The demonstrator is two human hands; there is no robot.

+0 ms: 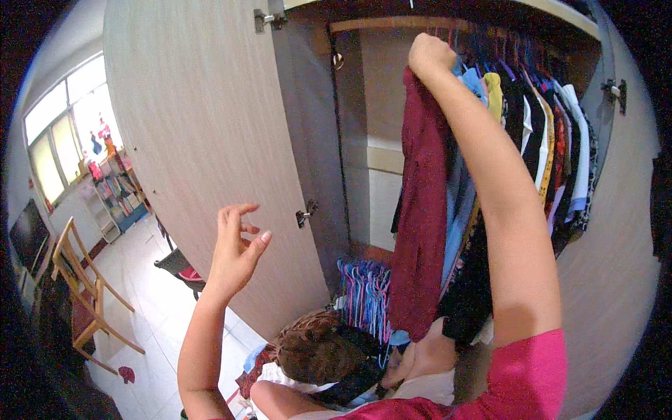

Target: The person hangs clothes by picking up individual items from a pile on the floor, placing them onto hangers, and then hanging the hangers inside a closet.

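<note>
High in the wardrobe, my right hand (431, 56) is closed at the top of a long maroon garment (422, 210), just below the hanging rail. The fingers hide whether a hanger is in the grip. The garment hangs straight down in front of other clothes, including a light blue one (455, 217). My left hand (239, 241) is raised before the left wardrobe door (203, 140), its fingers loosely bent and apart, holding nothing. Below, a bunch of blue, pink and purple hangers (365, 294) stands in the wardrobe's bottom left.
Tightly packed clothes (539, 140) fill the rail's right side. Low in front lie a brown hair-like or furry mass (315, 350) and mixed fabrics (259, 371). Door hinges (306, 213) stick out at left. A wooden chair (91, 294) and a bookshelf (120, 192) stand farther left.
</note>
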